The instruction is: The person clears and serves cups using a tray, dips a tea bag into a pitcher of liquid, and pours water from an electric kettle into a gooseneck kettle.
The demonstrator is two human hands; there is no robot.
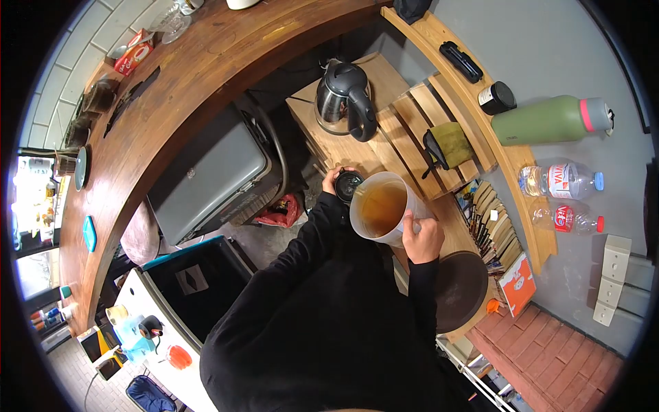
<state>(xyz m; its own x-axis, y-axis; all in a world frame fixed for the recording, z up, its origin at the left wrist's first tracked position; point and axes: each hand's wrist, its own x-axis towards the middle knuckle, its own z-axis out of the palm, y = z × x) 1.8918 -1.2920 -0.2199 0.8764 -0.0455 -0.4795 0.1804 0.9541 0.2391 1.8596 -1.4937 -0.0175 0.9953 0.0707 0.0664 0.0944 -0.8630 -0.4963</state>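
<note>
The left arm (pixel 298 247) reaches forward and inward, the left hand (pixel 333 180) curled in a grip. The right forearm (pixel 423 292) points forward, the right hand (pixel 422 240) clenched with its thumb extended forward, nearer the torso (pixel 316 329).

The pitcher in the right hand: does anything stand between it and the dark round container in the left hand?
Nothing visible: the pitcher and the dark round container are side by side. The left hand is at the container's outer side, the right hand at the pitcher's.
</note>
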